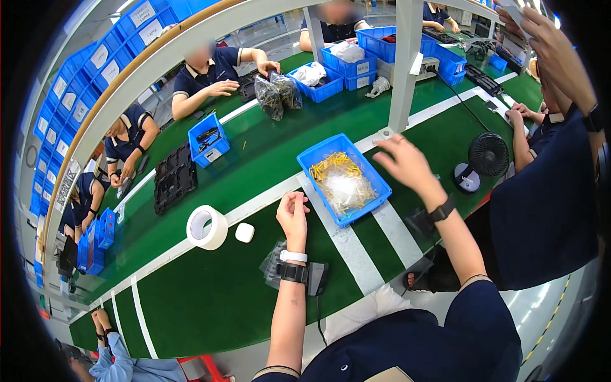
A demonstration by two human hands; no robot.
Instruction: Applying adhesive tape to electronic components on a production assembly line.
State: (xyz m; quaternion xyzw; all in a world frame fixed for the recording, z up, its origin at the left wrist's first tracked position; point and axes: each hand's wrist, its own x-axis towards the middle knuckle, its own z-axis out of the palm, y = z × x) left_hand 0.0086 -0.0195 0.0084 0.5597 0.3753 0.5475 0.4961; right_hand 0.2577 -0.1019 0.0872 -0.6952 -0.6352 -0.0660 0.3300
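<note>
Left hand (293, 215) curled, fingertips pinched together over green belt (210, 299); what it pinches, cannot tell. Right hand (407, 162) fingers spread, blurred, hovering just right of blue bin (375, 179) holding yellow small parts (334, 170). Tape roll (207, 227) and small white block (244, 232) left of left hand.

The person wears a dark navy short-sleeved shirt (445, 344), its sleeve hems edged with a tan band that shows on both upper arms. The forearms are bare. On the left wrist sit two bands side by side: a narrow white wristband (293, 256) nearer the left hand (293, 216), and behind it a broader black strap (292, 272) carrying a small dark box from which a thin black cable (317, 318) runs back along the arm. The right wrist bears a black watch-like band (442, 210) just behind the right hand (407, 162). No gloves cover either hand.
</note>
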